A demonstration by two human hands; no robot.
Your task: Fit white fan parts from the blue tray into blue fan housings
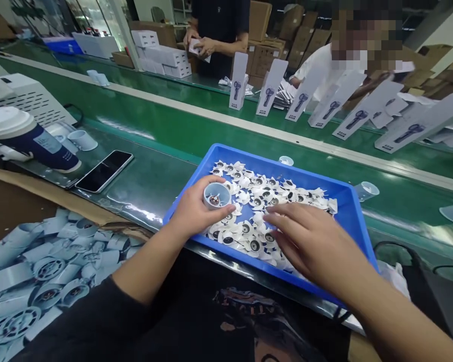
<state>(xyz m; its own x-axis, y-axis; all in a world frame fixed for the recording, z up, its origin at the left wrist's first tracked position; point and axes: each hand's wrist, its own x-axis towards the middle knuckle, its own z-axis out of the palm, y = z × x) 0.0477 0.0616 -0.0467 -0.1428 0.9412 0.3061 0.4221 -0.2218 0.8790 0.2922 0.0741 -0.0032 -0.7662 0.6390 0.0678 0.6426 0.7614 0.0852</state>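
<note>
Two hands over blue tray (353, 211): left hand (196, 211) grips fan housing (216, 195); no legible writing.

Green bench (166, 130) carries blue tray (353, 211), phone (104, 171), cup (33, 138).

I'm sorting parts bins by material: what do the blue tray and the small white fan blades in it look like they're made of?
Blue tray: apparently moulded plastic, with a smooth, slightly glossy rim. White fan blades: likely thin matte plastic with dark hubs, too small to confirm.

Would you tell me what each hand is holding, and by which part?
The left hand grips a small round housing by its side wall. The right hand holds nothing, fingers resting on the fan blades.
</note>
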